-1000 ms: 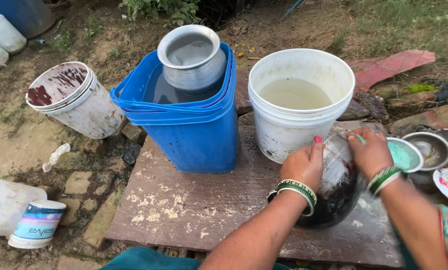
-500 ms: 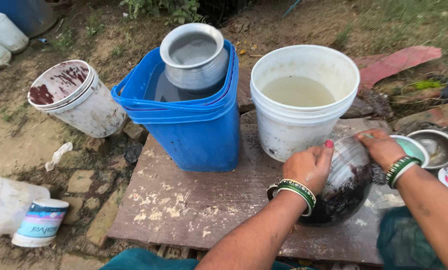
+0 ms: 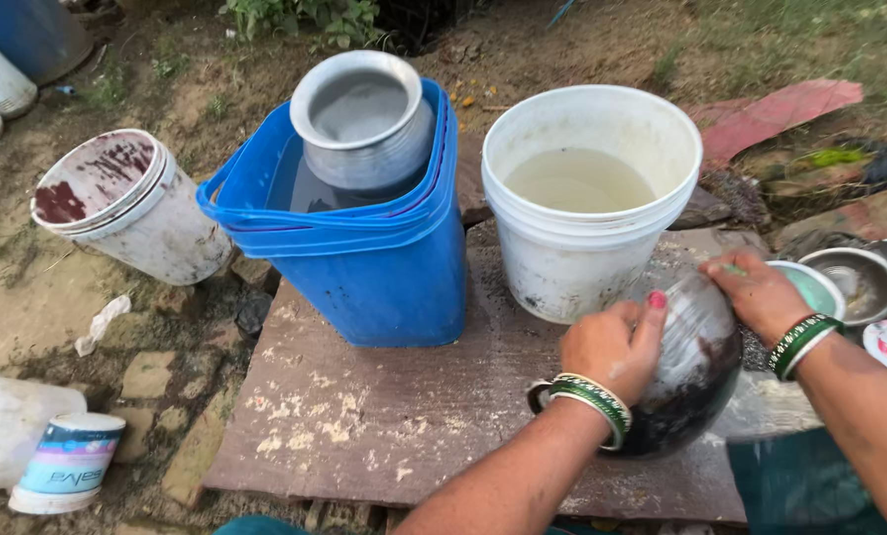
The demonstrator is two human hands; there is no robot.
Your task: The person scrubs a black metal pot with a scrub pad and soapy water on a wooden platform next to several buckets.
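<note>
Here, a round sooty metal pot is lying on its side between both hands on the stone surface. The left hand is gripping its near flank; the right hand is pressing a green scrubber against it. The white bucket is standing just beyond, with bare slab left of the left hand.
</note>
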